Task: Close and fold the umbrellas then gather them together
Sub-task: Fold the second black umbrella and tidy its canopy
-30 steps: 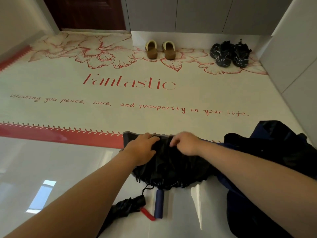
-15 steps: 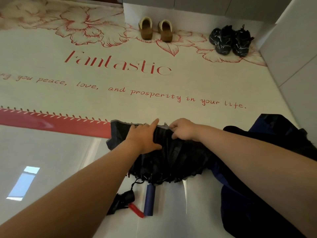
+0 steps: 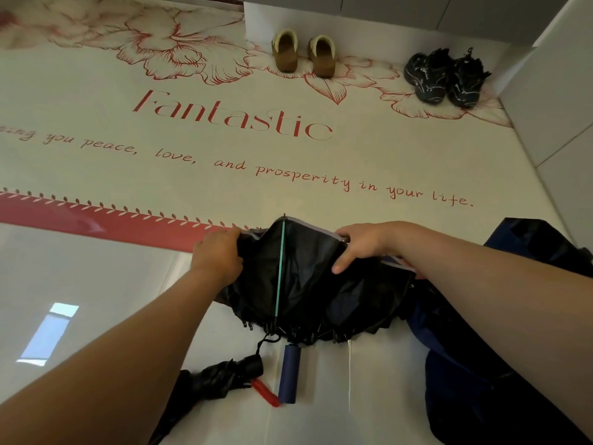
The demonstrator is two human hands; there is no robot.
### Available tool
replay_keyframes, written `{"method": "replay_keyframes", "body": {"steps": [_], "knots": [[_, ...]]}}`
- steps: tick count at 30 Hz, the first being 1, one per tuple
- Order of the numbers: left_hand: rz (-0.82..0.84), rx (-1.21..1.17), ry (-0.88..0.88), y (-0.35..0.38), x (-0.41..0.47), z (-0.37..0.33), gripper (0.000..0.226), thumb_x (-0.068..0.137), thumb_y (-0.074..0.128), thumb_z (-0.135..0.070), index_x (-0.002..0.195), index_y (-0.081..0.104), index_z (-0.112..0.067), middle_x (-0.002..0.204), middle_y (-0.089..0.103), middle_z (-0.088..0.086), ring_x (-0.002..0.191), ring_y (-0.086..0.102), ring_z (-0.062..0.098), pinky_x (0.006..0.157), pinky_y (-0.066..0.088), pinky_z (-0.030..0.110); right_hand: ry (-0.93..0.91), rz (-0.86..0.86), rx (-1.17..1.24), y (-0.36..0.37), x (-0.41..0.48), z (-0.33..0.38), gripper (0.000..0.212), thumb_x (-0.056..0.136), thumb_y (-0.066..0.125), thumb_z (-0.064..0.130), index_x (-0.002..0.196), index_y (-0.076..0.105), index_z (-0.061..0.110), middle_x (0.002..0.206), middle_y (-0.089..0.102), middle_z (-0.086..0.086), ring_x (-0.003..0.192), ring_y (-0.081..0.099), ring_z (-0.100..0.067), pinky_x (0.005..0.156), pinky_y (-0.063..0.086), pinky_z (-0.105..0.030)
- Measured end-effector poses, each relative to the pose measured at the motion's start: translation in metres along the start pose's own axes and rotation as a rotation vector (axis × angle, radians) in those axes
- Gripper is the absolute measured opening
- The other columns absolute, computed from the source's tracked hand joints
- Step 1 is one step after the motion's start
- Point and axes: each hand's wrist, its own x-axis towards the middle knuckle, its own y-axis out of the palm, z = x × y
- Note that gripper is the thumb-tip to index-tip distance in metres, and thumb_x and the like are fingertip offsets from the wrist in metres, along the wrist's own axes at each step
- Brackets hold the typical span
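Umbrella (image 3: 308, 284), black canopy half-collapsed, lies on the floor at the mat's (image 3: 224, 175) near edge, navy handle (image 3: 289, 374) toward the viewer. Left hand (image 3: 219, 256) and right hand (image 3: 361, 244) each pinch canopy fabric at opposite sides. A folded black umbrella (image 3: 218, 379) lies just beside the handle.

A big pale floor mat (image 3: 288, 162) covers the far part of the floor. It has red flowers along its far edge, the red word "Fantastic", a line of red writing, and a red band at its near edge. The near floor (image 3: 96, 284) is shiny and white, with a bright patch of window light (image 3: 48, 334) on the left. Brown slippers (image 3: 303, 54) and black shoes (image 3: 446, 77) sit by the far wall. White cabinets (image 3: 558, 91) stand on the right.
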Motion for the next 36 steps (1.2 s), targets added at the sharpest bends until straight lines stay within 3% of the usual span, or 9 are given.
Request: {"method": "replay_keyframes", "body": {"steps": [3, 6, 10, 15, 20, 23, 26, 32, 36], "knots": [[-0.181, -0.024, 0.12, -0.007, -0.01, -0.018, 0.08, 0.077, 0.065, -0.009, 0.149, 0.032, -0.018, 0.143, 0.043, 0.012, 0.129, 0.042, 0.034, 0.106, 0.037, 0.048, -0.022, -0.194, -0.163, -0.004, -0.001, 0.005, 0.014, 0.078, 0.08, 0.008, 0.088, 0.077, 0.017, 0.098, 0.074, -0.007, 0.09, 0.064, -0.021, 0.077, 0.053, -0.029], [-0.302, -0.155, 0.388, -0.013, -0.023, -0.049, 0.079, 0.078, 0.062, -0.021, 0.151, 0.031, -0.024, 0.151, 0.036, 0.007, 0.136, 0.035, 0.029, 0.111, 0.031, 0.048, -0.142, -0.308, 0.04, 0.0, -0.002, 0.017, 0.03, 0.079, 0.075, -0.002, 0.068, 0.072, 0.026, 0.079, 0.071, 0.006, 0.079, 0.062, -0.011, 0.066, 0.047, -0.02], [-0.098, -0.222, 0.399, -0.01, -0.032, -0.083, 0.099, 0.074, 0.057, -0.073, 0.155, 0.012, -0.036, 0.156, 0.033, -0.001, 0.139, 0.037, 0.022, 0.113, 0.031, 0.05, -0.307, -0.345, 0.298, 0.01, -0.006, 0.042, 0.017, 0.078, 0.081, 0.004, 0.087, 0.075, 0.017, 0.087, 0.073, 0.004, 0.087, 0.067, -0.01, 0.075, 0.05, -0.017], [-0.086, -0.496, 0.095, -0.016, -0.017, -0.071, 0.054, 0.09, 0.061, -0.006, 0.138, 0.047, -0.027, 0.112, 0.068, 0.005, 0.094, 0.064, 0.022, 0.079, 0.053, 0.033, -0.318, -0.448, 0.428, 0.011, -0.01, 0.038, 0.037, 0.085, 0.074, 0.007, 0.12, 0.069, 0.017, 0.117, 0.07, -0.001, 0.11, 0.065, -0.016, 0.084, 0.049, -0.018], [-0.136, -0.52, -0.106, -0.027, -0.006, -0.017, 0.047, 0.082, 0.047, 0.011, 0.119, 0.063, -0.015, 0.109, 0.072, 0.007, 0.087, 0.059, 0.019, 0.074, 0.043, 0.023, 0.02, -0.353, 0.095, 0.012, -0.012, -0.008, 0.058, 0.08, 0.055, 0.029, 0.138, 0.054, 0.027, 0.146, 0.048, -0.007, 0.132, 0.045, -0.031, 0.111, 0.038, -0.04], [-0.184, -0.451, -0.209, -0.032, -0.003, 0.014, 0.046, 0.078, 0.045, 0.009, 0.114, 0.066, -0.013, 0.109, 0.073, 0.01, 0.095, 0.064, 0.027, 0.08, 0.051, 0.029, 0.252, -0.235, 0.014, 0.022, -0.012, -0.02, 0.074, 0.076, 0.056, 0.031, 0.146, 0.038, 0.016, 0.139, 0.045, -0.016, 0.123, 0.048, -0.035, 0.102, 0.044, -0.041], [-0.197, -0.414, -0.259, -0.037, -0.006, 0.033, 0.044, 0.077, 0.047, 0.007, 0.112, 0.069, -0.01, 0.109, 0.072, 0.013, 0.101, 0.065, 0.032, 0.084, 0.054, 0.034, 0.279, -0.201, 0.148, 0.037, -0.011, -0.013, 0.05, 0.078, 0.069, 0.017, 0.123, 0.049, 0.008, 0.109, 0.056, -0.013, 0.089, 0.056, -0.025, 0.071, 0.048, -0.03], [-0.103, -0.26, -0.121, -0.036, -0.011, 0.013, 0.058, 0.078, 0.058, -0.002, 0.133, 0.055, -0.02, 0.127, 0.059, 0.012, 0.113, 0.057, 0.033, 0.092, 0.053, 0.043, 0.076, -0.273, 0.291, 0.048, 0.003, 0.027, 0.028, 0.081, 0.077, 0.009, 0.105, 0.068, -0.002, 0.106, 0.067, -0.017, 0.086, 0.062, -0.027, 0.076, 0.051, -0.03], [-0.367, -0.197, 0.212, -0.045, -0.026, -0.029, 0.06, 0.076, 0.06, -0.012, 0.135, 0.053, -0.019, 0.133, 0.049, 0.009, 0.12, 0.047, 0.03, 0.097, 0.041, 0.042, -0.05, -0.294, 0.268, 0.047, 0.0, 0.057, 0.025, 0.088, 0.064, 0.003, 0.112, 0.071, 0.005, 0.108, 0.065, -0.013, 0.093, 0.06, -0.027, 0.08, 0.049, -0.028]]}}
